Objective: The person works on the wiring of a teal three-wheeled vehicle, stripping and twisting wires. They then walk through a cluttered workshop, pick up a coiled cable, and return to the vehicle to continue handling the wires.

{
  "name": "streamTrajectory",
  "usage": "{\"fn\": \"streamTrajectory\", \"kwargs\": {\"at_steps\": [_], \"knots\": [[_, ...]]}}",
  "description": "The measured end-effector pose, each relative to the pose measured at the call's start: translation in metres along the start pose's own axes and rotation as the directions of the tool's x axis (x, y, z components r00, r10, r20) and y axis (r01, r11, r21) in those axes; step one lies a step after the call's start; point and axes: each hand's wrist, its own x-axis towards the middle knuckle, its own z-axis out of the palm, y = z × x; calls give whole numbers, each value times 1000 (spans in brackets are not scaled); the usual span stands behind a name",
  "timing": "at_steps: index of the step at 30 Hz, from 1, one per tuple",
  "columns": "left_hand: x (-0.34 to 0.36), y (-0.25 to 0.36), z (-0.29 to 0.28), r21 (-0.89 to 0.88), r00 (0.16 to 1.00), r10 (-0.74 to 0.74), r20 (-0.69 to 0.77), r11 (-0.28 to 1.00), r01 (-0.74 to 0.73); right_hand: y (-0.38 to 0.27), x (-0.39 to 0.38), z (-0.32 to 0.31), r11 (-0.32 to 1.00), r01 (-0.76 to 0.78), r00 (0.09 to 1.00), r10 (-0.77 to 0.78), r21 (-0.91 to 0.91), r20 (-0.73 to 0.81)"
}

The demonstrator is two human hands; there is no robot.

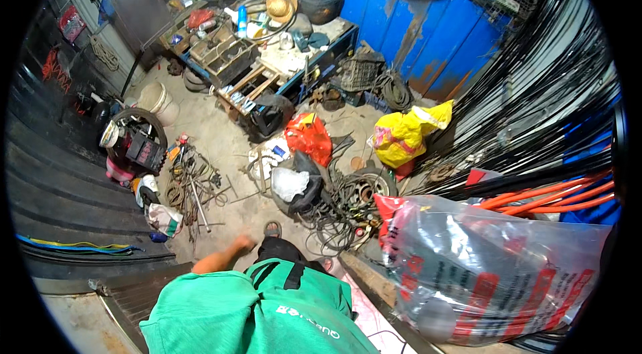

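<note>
My left hand (244,243) hangs low in front of my body, past the short green sleeve. It is small and smeared, so its fingers do not show clearly, and I make out nothing held in it. Below it and a little to the right is a sandalled foot (272,228) on the concrete floor. Closest on the left lies a heap of cables and metal rods (194,187). A white plastic bag (289,184) rests on a dark bundle ahead. My right hand is out of sight, with the green shirt (301,307) filling the lower middle.
A cluttered workbench (294,59) stands at the back. Red (309,140) and yellow bags (411,133) sit on the floor amid tangled cables (334,227). Long black rods or cables (528,100) line the right side, behind a big clear plastic bag (481,267). A bucket (157,101) stands left.
</note>
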Motion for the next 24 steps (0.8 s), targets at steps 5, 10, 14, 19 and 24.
{"fn": "streamTrajectory", "kwargs": {"at_steps": [5,10,14,19,24], "knots": [[-75,68,-73,-196,114,-447,887,-142,970,-10,-14,-2,995,74,997,-74,-61,15],[-71,-12,-104,-521,345,-499,795,-268,811,-27,-20,-19,985,146,989,-148,-88,-18],[-66,-76,-176,-646,372,-609,700,-318,694,-45,-19,-15,979,189,981,-192,-81,-24],[-118,-156,-198,-637,335,-636,695,-329,697,-25,-43,-18,480,376,878,-459,-792,139],[-166,-193,-197,-613,271,-643,716,-394,685,-7,-20,-48,623,185,937,-346,-760,-55]]}}
